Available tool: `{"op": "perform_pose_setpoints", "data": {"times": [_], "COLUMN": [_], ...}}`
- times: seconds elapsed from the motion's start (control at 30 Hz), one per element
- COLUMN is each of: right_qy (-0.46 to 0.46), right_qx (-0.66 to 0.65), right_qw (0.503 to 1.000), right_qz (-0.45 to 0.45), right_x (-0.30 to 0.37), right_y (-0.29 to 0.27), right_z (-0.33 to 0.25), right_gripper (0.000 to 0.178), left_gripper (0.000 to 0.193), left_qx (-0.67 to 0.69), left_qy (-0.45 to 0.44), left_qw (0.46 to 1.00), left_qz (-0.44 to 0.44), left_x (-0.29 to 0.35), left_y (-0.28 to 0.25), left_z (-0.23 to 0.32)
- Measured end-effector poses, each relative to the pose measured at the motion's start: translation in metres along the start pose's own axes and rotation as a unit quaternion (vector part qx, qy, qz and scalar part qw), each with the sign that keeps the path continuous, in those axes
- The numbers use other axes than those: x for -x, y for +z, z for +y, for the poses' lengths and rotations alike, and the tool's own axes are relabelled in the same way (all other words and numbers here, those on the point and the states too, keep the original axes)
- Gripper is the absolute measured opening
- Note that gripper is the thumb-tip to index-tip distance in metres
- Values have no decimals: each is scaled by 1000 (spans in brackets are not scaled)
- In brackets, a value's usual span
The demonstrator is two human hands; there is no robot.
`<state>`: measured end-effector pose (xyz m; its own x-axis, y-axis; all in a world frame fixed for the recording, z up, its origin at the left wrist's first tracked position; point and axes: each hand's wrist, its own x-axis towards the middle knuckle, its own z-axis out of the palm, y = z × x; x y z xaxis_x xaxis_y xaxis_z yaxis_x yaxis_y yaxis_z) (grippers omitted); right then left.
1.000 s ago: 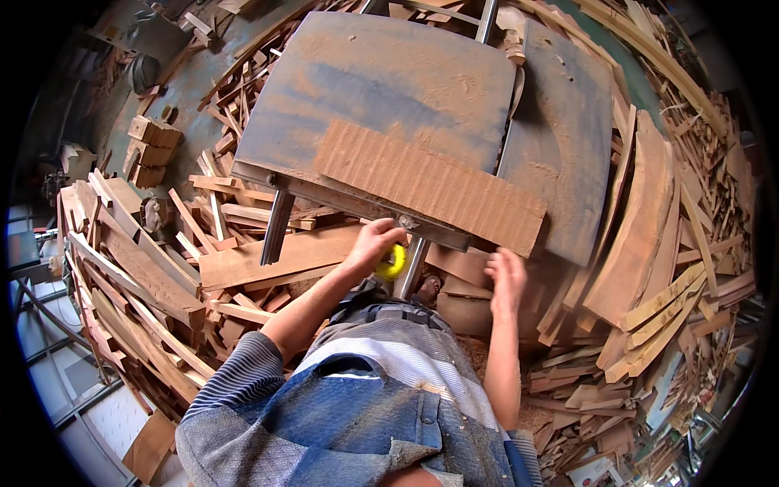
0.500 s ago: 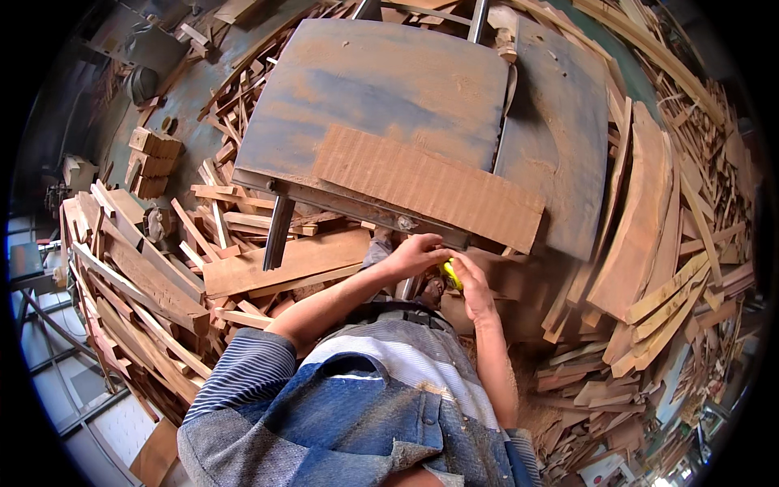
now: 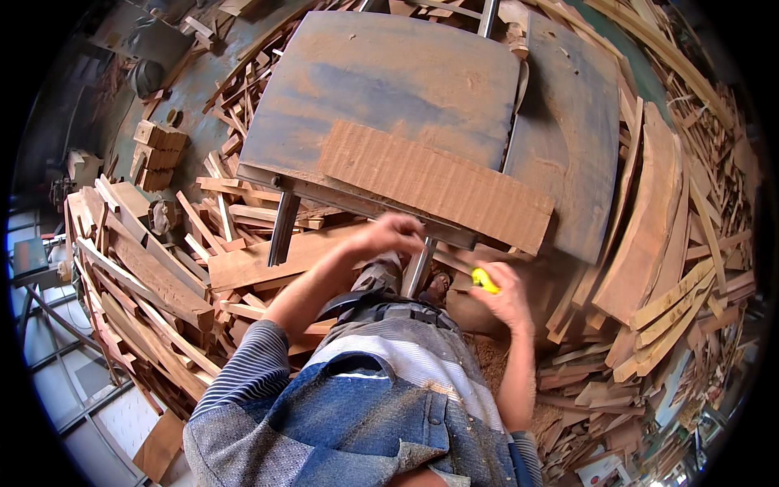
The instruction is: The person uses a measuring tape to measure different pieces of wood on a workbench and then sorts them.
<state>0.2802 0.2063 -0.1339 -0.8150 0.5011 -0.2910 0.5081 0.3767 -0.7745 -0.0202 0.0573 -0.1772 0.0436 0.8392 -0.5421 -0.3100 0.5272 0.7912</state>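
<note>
In my right hand [image 3: 505,296] is a yellow tape measure [image 3: 485,280], gripped by closed fingers in front of the metal machine table. A thin blurred strip of its blade [image 3: 454,260] runs out toward my left hand [image 3: 395,235]. The left fingers are curled together around the strip's end, smeared somewhat by motion. Just beyond both hands, a rough-sawn brown board [image 3: 438,187] lies slantwise along the near edge of the dusty table [image 3: 389,81]. Its right end sticks out past that edge. Neither hand touches the board.
A second metal table section [image 3: 564,122] adjoins on the right, across a narrow gap. Stacked timber [image 3: 146,276] fills the left side, and long planks [image 3: 645,219] lean at the right. A metal rail [image 3: 282,227] juts from the table's near left. Sawdust and offcuts cover the floor.
My hands have moved apart: the right one went right with the tape measure, the left one left. A length of blade now shows between them. The board stays put on the table.
</note>
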Motion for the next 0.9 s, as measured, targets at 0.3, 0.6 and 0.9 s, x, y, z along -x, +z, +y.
{"op": "perform_pose_setpoints", "data": {"times": [0.3, 0.6, 0.9], "right_qy": [58, 102, 86], "right_qx": [197, 227, 212], "right_qw": [963, 954, 959], "right_qz": [174, 168, 166], "right_x": [31, -6, -6], "right_y": [-102, -90, -83], "right_z": [134, 149, 145], "right_gripper": [53, 51, 50], "left_gripper": [35, 42, 34], "left_qx": [-120, -281, -253], "left_qy": [135, 73, 65], "left_qw": [884, 851, 859], "left_qz": [432, 438, 441], "left_x": [29, -2, 0], "left_y": [-253, -248, -244], "left_z": [-38, -49, -45]}}
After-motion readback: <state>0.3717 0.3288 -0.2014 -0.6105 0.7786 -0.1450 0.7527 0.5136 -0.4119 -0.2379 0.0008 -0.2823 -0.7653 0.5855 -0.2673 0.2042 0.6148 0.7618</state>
